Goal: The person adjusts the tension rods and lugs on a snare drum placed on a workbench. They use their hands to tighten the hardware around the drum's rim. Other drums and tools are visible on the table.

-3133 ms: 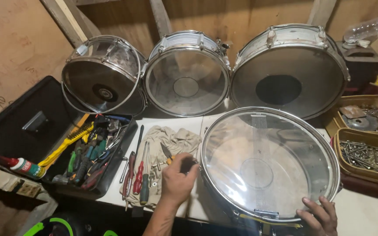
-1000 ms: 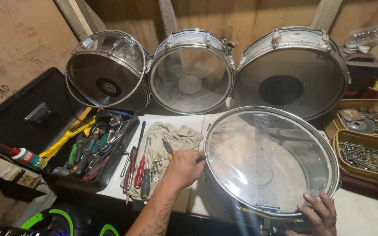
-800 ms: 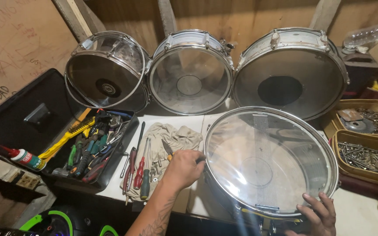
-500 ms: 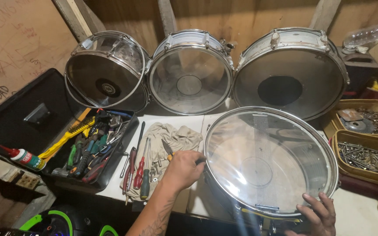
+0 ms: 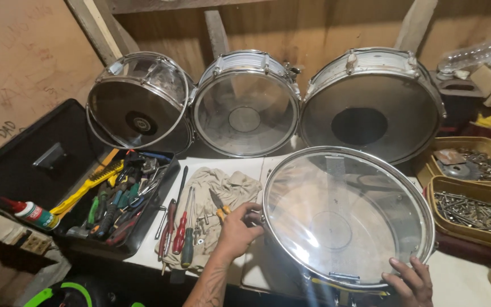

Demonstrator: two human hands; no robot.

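A clear-headed drum (image 5: 348, 219) is steadied at its rim by the left hand (image 5: 240, 230) (fingers curled on the hoop) and right hand (image 5: 410, 281), fingers released flat; screwdrivers (image 5: 182, 230) lie untouched.

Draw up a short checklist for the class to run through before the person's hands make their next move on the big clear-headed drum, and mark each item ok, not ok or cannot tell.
1. Left hand is at the metal hoop of the clear-headed drum: ok.
2. Right hand steadies the drum's near rim: ok.
3. Left hand holds a tool or key: cannot tell, the fingers hide it.
4. Screwdrivers lie within reach on the beige cloth: ok.
5. Open tool case stands beside the cloth: ok.
6. Every hoop fitting is seated: cannot tell, too small to see.
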